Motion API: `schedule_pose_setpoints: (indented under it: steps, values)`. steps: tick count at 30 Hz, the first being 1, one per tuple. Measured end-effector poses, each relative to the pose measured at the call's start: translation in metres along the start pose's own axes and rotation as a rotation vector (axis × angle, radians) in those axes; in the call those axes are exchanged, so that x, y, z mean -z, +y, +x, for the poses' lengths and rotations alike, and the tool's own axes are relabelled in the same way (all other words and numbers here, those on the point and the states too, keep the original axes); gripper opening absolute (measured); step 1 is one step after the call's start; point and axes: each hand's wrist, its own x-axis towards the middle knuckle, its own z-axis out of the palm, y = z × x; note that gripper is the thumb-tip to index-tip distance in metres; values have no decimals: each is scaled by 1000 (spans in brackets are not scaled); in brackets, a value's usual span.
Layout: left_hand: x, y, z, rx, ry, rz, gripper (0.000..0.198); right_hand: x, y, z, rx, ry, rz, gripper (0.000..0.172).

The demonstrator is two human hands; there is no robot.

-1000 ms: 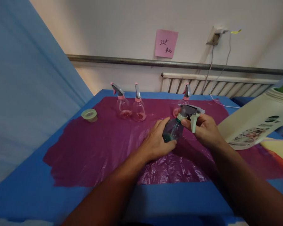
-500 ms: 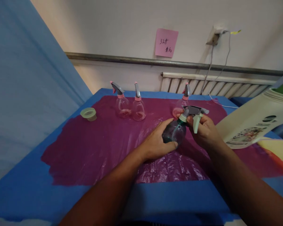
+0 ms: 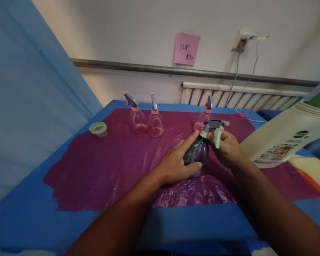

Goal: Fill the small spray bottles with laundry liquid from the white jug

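A dark green see-through spray bottle with a grey head and pale green trigger stands near the middle of the purple plastic sheet. Around its body my left hand is closed, thumb in front and fingers on the far side. My right hand grips the collar and spray head from the right, fingers beside the trigger. Just behind it is a clear spray bottle with a pink collar, partly covered by the green one. Two similar pink-collared bottles, a left one and a right one, hold a little pink liquid.
A small pale green cup sits at the left of the purple sheet, which covers the blue table. At right stands a large white jug with a green cap, beside a yellow and red item. Behind are a radiator and cables.
The green spray bottle has turned from tilted to nearly upright and come down slightly, both hands still on it. The whole view has shifted a little.
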Motion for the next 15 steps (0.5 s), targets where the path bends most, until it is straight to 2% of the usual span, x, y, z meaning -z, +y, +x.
schedule_pose_setpoints:
  steps: [5, 9, 15]
  values:
    - [-4, -3, -1, 32, -4, 162, 106, 1, 2, 0, -19, -24, 0, 40]
    - [-8, -7, 0, -11, -1, 208, 105, -4, 0, 0, -37, 1, -18, 40]
    - [-8, -8, 3, -43, -36, 216, 98, -13, 3, -1, -15, 10, 9, 50]
